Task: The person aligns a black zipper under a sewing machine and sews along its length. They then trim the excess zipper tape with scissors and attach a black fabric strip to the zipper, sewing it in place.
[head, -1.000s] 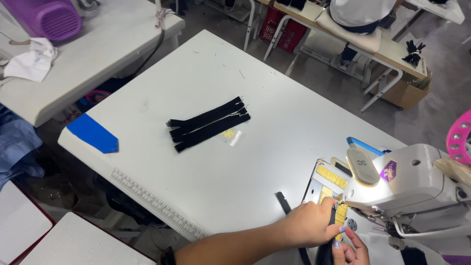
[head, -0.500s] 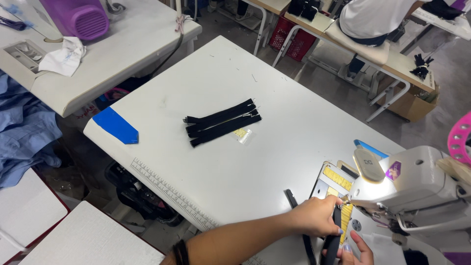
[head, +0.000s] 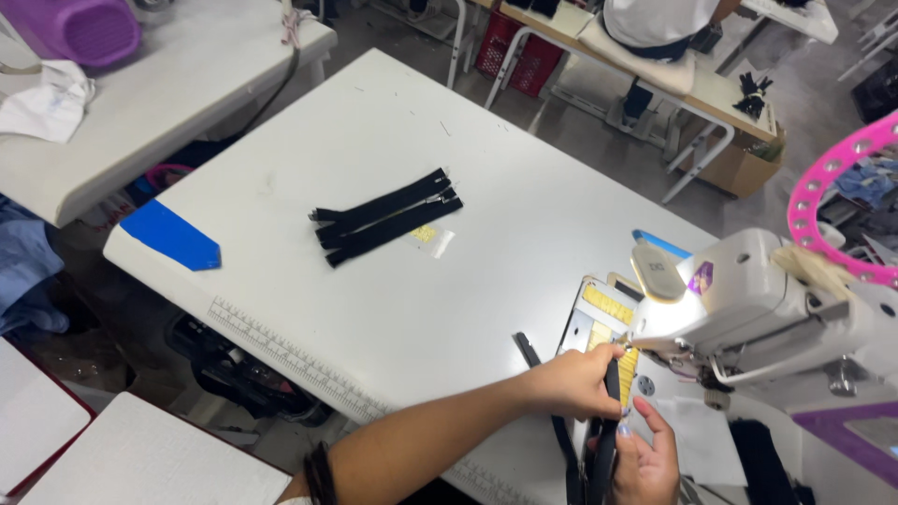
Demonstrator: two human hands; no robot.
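1. Left hand (head: 575,382) at the desk's (head: 486,168) right near edge, fingers clamped on the top of a black zipper strip (head: 606,440) just in front of the sewing machine (head: 748,299); pinch sits closer under the machine head than a moment earlier.
2. Right hand (head: 650,458) below it, fingers curled round the same strip lower down; exact closure partly hidden, but contact plain.
3. Strip now held more upright between the two hands, lower end running off the near edge; reads as feeding toward the needle area, a judgement only.
4. Yellow measuring label (head: 610,307) on the machine bed, just beside the left hand.
5. Stack of black zippers (head: 388,217) at desk centre, unchanged, well apart from both hands; small clear packet (head: 430,238) touching its right end.
6. Blue tape patch (head: 170,236) at the left near corner; printed ruler (head: 299,360) along the near edge.
7. Broad bare surface between stack and hands; tight room only against the machine at the right.
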